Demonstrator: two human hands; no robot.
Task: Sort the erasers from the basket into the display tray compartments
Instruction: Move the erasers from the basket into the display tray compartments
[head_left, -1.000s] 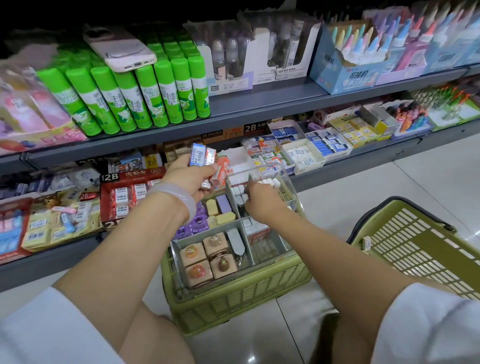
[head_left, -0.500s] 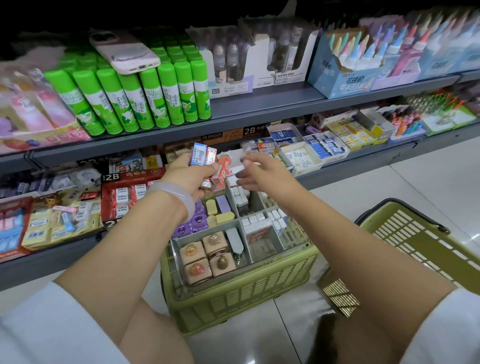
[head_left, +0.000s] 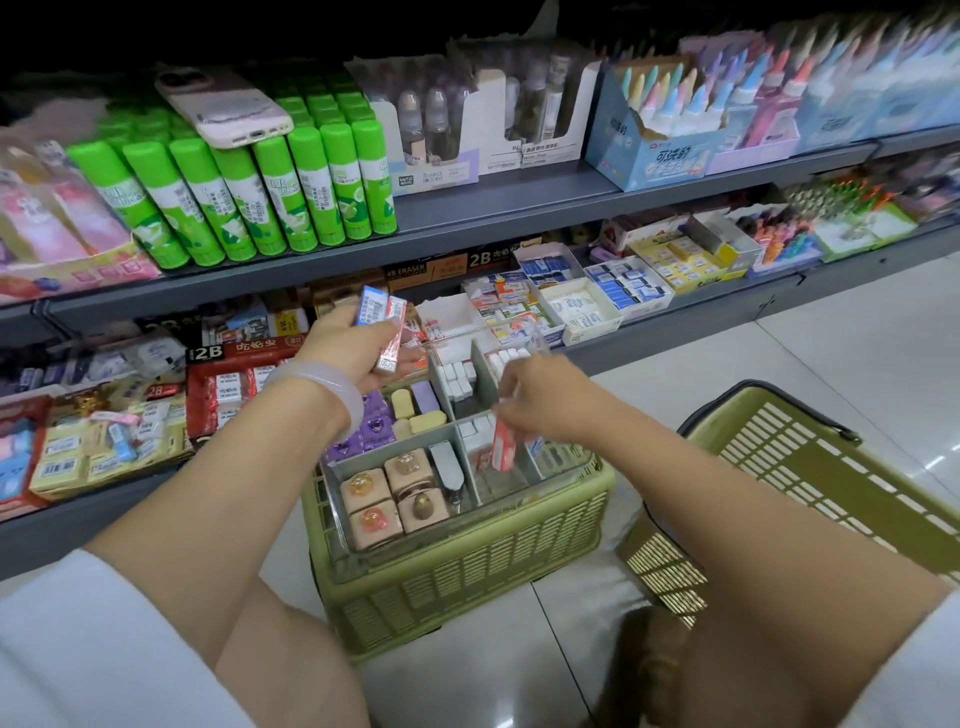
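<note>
- The left hand (head_left: 358, 345) is raised above the far left of the tray (head_left: 337, 525), fingers curled round a small bunch of wrapped erasers (head_left: 382, 322): a blue-and-white one and red-and-white ones stick up past the fingertips.
- A pale bangle (head_left: 324, 387) sits on the left wrist.
- The right hand (head_left: 545, 400) hangs over the tray's right side, fingers bent down and pinching a red-and-white eraser (head_left: 503, 441) that points end-down into the near right compartment; motion blur makes it hard to tell whether it touches the bottom.
- The tray is clear plastic with grey dividers and rests on top of a green basket (head_left: 467, 577) standing on the floor.
- Its near left compartment holds four pink cake-shaped erasers (head_left: 392, 493), with a white-and-black piece (head_left: 449, 467) just beside them.
- Behind those lie purple packets (head_left: 369, 426) and loose pastel erasers (head_left: 418, 410) in yellow and lilac.
- The far middle compartments hold rows of small white erasers (head_left: 457, 376) standing on end.
- A second green basket (head_left: 810, 467) stands tilted to the right, apart from the first.
- On the upper shelf, green glue sticks (head_left: 249, 202) stand in rows, and a phone (head_left: 223, 106) in a pale case lies on top of them.
- The lower shelf (head_left: 691, 306) carries boxes of packaged erasers.
</note>
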